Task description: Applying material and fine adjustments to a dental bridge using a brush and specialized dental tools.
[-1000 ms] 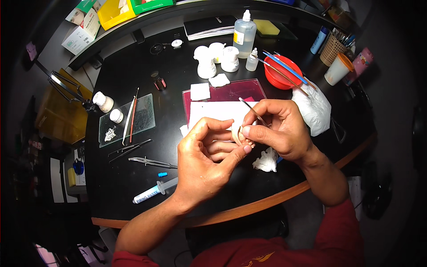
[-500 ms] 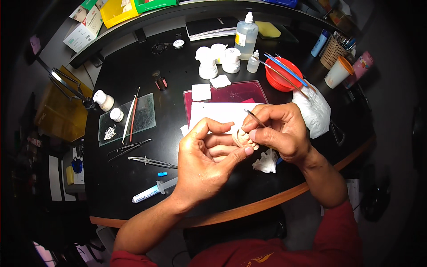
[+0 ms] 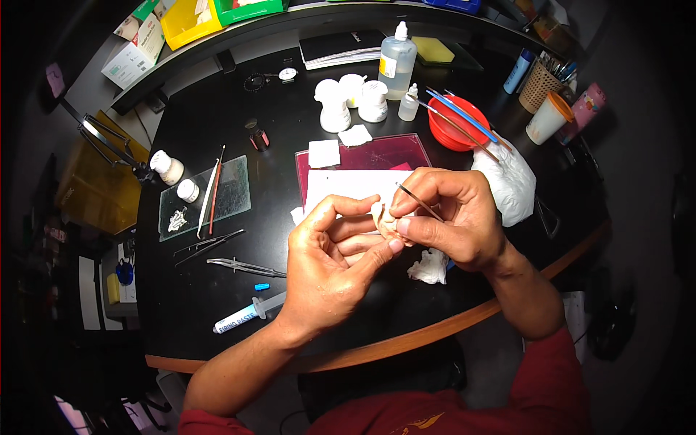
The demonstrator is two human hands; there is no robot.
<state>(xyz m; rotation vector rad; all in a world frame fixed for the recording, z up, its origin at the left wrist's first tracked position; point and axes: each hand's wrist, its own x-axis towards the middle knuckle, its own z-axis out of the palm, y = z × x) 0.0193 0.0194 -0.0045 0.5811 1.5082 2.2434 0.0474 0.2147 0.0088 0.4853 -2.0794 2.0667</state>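
Observation:
My left hand pinches a small cream-white moulded piece between thumb and fingers, above the black table. My right hand also touches that piece and holds a thin dark-handled tool whose tip rests against it. Both hands meet over a white paper sheet lying on a dark red mat. A crumpled white tissue lies just below my right hand.
A glass slab with brushes, two small white jars, tweezers and a syringe lie left. White pots, a clear bottle, a red bowl, a white cloth and a cup stand behind.
The tool in my right hand has tilted lower and its tip has shifted along the piece. Both hands stay together at the same spot.

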